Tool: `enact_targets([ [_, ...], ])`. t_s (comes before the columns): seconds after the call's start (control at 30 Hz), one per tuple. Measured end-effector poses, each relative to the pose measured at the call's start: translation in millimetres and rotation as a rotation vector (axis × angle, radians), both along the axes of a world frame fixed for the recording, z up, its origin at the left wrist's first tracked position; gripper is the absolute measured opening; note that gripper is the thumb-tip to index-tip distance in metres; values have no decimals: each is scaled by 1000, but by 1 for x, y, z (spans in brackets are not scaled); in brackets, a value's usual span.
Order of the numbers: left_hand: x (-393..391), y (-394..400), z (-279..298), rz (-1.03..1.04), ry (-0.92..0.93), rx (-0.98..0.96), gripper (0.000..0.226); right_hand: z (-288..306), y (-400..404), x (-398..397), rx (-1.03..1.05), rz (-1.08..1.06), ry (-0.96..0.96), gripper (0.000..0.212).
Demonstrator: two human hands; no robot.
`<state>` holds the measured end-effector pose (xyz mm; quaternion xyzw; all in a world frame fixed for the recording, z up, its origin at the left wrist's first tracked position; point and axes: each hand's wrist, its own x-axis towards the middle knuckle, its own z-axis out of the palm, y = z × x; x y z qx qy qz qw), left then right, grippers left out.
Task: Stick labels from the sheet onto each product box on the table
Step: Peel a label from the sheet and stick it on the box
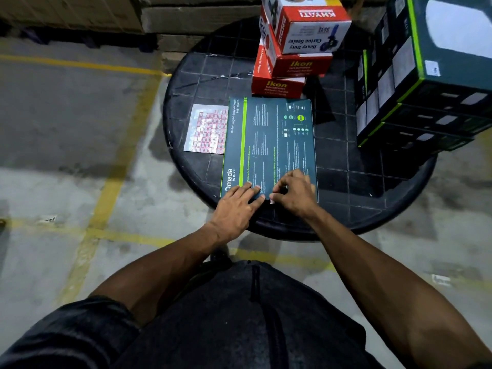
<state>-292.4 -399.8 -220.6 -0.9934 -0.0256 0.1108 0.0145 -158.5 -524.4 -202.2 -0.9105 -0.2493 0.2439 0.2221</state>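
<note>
Two bare hands work at the near edge of a flat teal Omada box [269, 145] lying on a round black table [372, 182]. The left hand [237, 202] lies flat with its fingers straight, pressing down on the box's near corner and gripping nothing. Just to the right of those fingertips, the right hand [294, 191] curls its fingers and thumb together at the box's edge; a small pale label [272, 201] shows at the fingertips, though whether it is pinched or merely pressed cannot be told. Beyond the left hand's fingers, touching the box's far left side, lies the label sheet [206, 129], its red-bordered stickers partly used. Farther out past both hands stands a stack of red and white boxes [295, 49], and off to the right of the right hand's fingers rises a stack of dark green-trimmed boxes [415, 89].
</note>
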Motion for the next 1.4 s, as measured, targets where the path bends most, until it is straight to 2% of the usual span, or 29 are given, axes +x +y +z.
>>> enact_targets([
  [0.17,-1,2,-4,-19,-57,-20,54,-1,1,-1,-19,9,-34,19],
  [0.33,-1,7,-8,-37,-39,-10,54,-1,6,-4,-71,7,-107,18],
  [0.57,-2,4,-11,-41,-70,-8,53,0,-2,13,-14,99,13,17],
  [0.77,-2,4,-14,-20,-63,8,55,-6,1,-2,-64,81,-132,17],
  [0.97,-3,6,-10,-40,-108,-70,55,-7,-9,3,40,117,-99,12],
  [1.03,-5,8,-9,-44,-152,-128,56,-8,-19,0,86,184,-182,10],
  [1.1,-4,10,-6,-29,-197,-183,54,-12,-31,-6,97,280,-314,19],
  [1.23,6,6,4,54,-309,-306,33,-23,-50,-16,26,422,-473,42],
  [1.3,11,5,7,69,-326,-307,27,-27,-56,-18,3,451,-523,53],
  [1.4,10,5,2,17,-341,-253,26,-27,-59,-21,7,459,-593,54],
])
